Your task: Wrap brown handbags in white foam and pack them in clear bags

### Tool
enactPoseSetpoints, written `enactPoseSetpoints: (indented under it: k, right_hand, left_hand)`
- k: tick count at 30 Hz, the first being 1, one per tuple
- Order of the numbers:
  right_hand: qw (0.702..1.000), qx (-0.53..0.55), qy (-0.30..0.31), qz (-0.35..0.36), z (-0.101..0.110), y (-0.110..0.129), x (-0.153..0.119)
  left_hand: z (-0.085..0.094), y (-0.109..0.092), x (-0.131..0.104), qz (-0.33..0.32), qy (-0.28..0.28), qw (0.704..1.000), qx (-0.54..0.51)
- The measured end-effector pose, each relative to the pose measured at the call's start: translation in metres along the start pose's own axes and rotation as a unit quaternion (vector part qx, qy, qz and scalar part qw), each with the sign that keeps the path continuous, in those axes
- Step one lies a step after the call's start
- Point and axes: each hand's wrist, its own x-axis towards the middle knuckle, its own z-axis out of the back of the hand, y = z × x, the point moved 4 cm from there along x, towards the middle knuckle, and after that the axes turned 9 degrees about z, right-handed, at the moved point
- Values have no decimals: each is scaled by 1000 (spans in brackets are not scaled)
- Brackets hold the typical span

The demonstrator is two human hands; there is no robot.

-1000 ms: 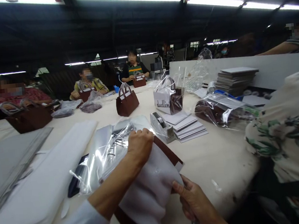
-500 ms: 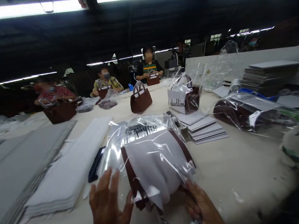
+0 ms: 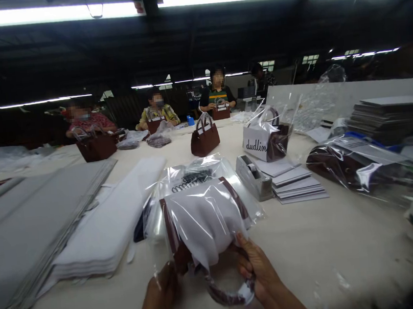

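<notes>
A dark red handbag with white sheet around it lies inside a clear plastic bag in front of me, its wrapped handle pointing toward me. My right hand is closed on the handbag's near right corner, by the handle and the plastic edge. At the near left corner is my left hand, its fingers partly behind the plastic and too dim to make out. Beyond the handbag lies a stack of printed clear bags.
A tape dispenser and white cards sit to the right, near bagged handbags. White sheets and grey sheets lie left. An unbagged handbag stands ahead; people sit across the table.
My left hand has moved from open beside the plastic to the handbag's near left corner. The handbag has tilted slightly, and the view has shifted so that things appear farther right.
</notes>
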Motion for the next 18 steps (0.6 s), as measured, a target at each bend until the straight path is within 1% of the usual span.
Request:
enactPoseSetpoints:
  k: [2, 4, 6, 8, 11, 14, 16, 18]
  right_hand:
    - [999, -31, -2, 10, -5, 1, 3]
    - [998, -53, -8, 28, -7, 2, 4]
    - [998, -62, -9, 32, -8, 2, 4]
    - [998, -55, -1, 13, -9, 4, 4]
    - [999, -27, 32, -26, -12, 6, 5]
    - [996, -29, 53, -60, -15, 5, 10]
    - [995, -43, 58, -65, -17, 1, 15]
    - [995, -57, 69, -53, -21, -2, 19]
  left_hand:
    - [9, 15, -8, 14, -8, 1000, 19]
    - [13, 27, -17, 33, 9, 999, 31]
    - [15, 32, -24, 52, 40, 997, 34]
    - [19, 33, -27, 72, 46, 996, 33]
    - [27, 32, -22, 80, 18, 997, 14]
    - [29, 40, -12, 97, -1, 995, 7]
    - [30, 50, -6, 114, -28, 993, 15]
    - [32, 58, -4, 127, -52, 990, 22]
